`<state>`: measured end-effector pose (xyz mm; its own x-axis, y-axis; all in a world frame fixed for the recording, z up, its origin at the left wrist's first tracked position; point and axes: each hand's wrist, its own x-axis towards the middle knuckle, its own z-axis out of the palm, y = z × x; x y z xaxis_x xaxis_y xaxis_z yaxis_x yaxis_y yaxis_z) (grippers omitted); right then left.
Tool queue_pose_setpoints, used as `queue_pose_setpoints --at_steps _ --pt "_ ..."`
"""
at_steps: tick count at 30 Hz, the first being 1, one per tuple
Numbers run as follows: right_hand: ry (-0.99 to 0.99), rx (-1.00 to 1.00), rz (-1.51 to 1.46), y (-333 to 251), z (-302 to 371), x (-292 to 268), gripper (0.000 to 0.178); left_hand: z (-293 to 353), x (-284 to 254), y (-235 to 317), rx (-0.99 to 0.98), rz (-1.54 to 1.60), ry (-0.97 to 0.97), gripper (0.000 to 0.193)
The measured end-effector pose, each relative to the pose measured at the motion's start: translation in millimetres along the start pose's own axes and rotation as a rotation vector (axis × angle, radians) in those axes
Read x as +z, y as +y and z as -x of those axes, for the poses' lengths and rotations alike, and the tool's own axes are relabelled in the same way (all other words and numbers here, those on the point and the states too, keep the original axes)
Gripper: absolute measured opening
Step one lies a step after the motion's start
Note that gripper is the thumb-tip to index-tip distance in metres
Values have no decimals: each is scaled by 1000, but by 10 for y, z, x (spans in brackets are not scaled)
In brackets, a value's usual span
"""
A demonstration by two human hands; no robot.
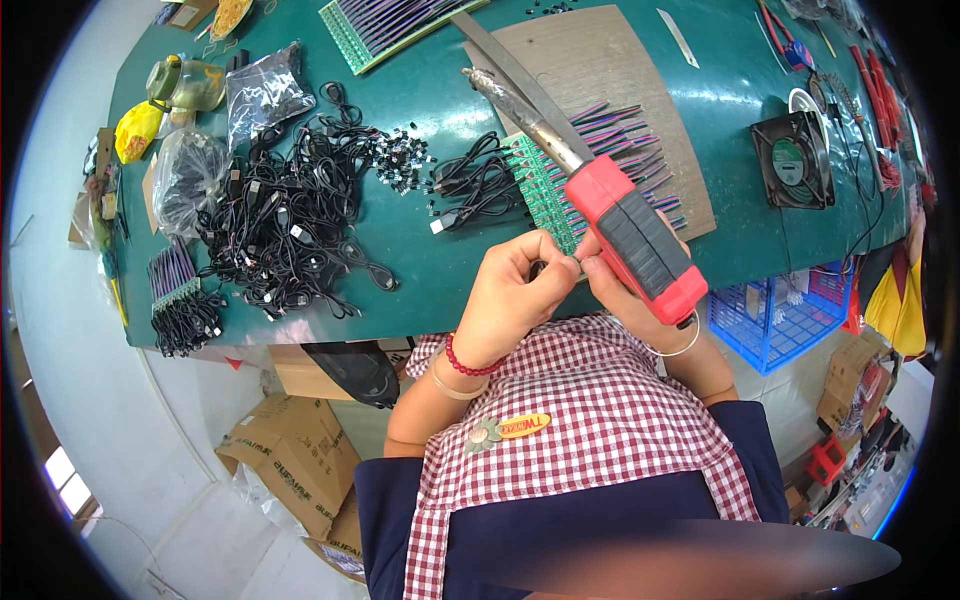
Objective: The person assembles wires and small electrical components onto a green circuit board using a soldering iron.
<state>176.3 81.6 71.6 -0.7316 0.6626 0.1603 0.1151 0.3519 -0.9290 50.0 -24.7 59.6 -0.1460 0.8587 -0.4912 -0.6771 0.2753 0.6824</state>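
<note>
My left hand (520, 290) is closed in a pinch at the near edge of a green circuit board (541, 195). A small dark piece shows between its fingers, too hidden to name. Just right of it, my right hand (625, 290) is wrapped around the red and dark grey soldering gun (640, 240), its thumb and fingertips close to the left hand's. The gun's long metal barrel (525, 120) points up and left over the board. Rows of purple, black and pink wires (640, 150) run right from the board, and black cables (480, 190) lie at its left.
A big tangle of black USB cables (290, 220) covers the left of the green table (420, 290). Small black and white connectors (400, 160) lie beside it. A brown board (600, 60) lies under the wires. At right stand a black fan (790, 160) and, lower, a blue crate (770, 320).
</note>
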Motion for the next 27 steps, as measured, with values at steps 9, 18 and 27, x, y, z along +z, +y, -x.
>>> queue_pose_setpoints --at_steps 9,18,27 --pt "-6 202 -204 109 119 34 39 -11 37 -31 233 -291 91 6" --pt "151 436 -657 152 6 28 39 -21 64 -45 540 -663 317 8" --pt "3 151 -287 90 143 48 46 -42 106 -46 508 -640 302 8"
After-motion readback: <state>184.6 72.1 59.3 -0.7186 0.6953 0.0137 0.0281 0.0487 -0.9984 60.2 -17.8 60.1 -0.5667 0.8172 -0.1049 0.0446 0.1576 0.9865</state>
